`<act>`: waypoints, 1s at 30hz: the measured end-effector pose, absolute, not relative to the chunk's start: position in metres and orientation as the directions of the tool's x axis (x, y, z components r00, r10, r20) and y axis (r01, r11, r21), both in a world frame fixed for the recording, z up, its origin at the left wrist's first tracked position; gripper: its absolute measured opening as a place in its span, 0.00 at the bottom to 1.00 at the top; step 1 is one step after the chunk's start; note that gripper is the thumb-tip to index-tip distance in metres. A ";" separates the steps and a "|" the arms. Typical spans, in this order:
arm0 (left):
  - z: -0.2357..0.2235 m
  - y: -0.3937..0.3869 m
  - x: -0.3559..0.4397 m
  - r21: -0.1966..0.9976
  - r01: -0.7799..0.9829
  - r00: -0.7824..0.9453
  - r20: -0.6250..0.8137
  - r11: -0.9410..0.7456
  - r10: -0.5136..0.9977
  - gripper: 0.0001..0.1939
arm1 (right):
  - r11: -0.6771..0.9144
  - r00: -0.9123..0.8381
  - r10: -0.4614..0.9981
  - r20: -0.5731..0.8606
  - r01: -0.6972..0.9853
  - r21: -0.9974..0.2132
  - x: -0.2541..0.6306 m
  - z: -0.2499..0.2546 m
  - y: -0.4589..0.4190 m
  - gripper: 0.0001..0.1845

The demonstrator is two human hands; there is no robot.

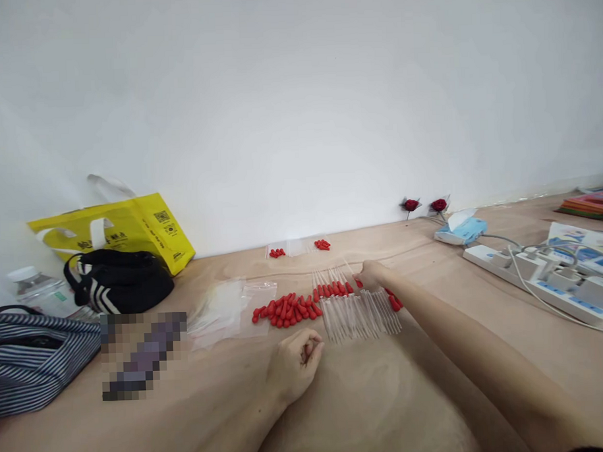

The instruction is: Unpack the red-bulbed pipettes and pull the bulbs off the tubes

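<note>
My left hand (295, 363) rests on the table with its fingers curled in, and nothing shows in them. Just beyond it lies a pile of small red bulb-shaped pieces (287, 310). My right hand (373, 276) reaches to the far side, its fingers closed at a thin white stick with a red end (359, 283); the grip is partly hidden. To its left, a row of white sticks with red ends (332, 289) lies side by side. Nearer to me is a row of clear thin sticks (357, 316). More red pieces (394, 300) show under my right forearm.
Clear plastic bags (259, 297) lie left of the pile. Two small groups of red pieces (322, 244) sit by the wall. A yellow bag (153, 231), black pouch (125, 278) and striped pouch (43, 357) stand left. Tissues (462, 232) and a power strip (545, 287) are right.
</note>
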State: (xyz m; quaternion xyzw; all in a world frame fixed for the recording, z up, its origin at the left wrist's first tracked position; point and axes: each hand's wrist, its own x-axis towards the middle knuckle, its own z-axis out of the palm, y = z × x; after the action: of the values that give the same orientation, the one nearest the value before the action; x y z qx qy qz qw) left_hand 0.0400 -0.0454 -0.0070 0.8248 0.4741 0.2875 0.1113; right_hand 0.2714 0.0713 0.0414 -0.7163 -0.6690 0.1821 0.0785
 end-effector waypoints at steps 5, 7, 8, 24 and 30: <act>-0.008 -0.043 0.038 0.384 0.715 0.349 0.527 -0.584 0.775 0.07 | 0.070 -0.053 0.997 0.053 0.906 -0.417 0.275 0.039 0.034 0.13; -0.007 -0.043 0.038 0.314 0.740 0.285 0.654 -0.595 0.700 0.14 | 0.264 -0.155 0.943 0.293 0.887 -0.379 0.270 0.024 0.009 0.10; -0.006 -0.043 0.038 0.271 0.757 0.256 0.715 -0.595 0.651 0.18 | 0.388 -0.240 0.874 0.423 0.869 -0.309 0.267 0.014 -0.003 0.09; -0.008 -0.051 0.047 -0.082 0.711 0.570 0.650 -0.699 0.503 0.10 | 0.682 -0.557 0.439 0.705 0.717 0.142 0.245 -0.024 -0.047 0.09; -0.008 -0.053 0.045 -0.093 0.698 0.583 0.650 -0.710 0.488 0.11 | 0.725 -0.563 0.382 0.733 0.675 0.140 0.249 -0.024 -0.048 0.09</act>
State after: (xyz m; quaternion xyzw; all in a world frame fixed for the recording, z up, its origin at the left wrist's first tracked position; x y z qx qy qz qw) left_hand 0.0452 -0.0530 -0.0079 0.8729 0.3397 0.3052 -0.1720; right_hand 0.2493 -0.0478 -0.0235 -0.3075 -0.8593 -0.2076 0.3520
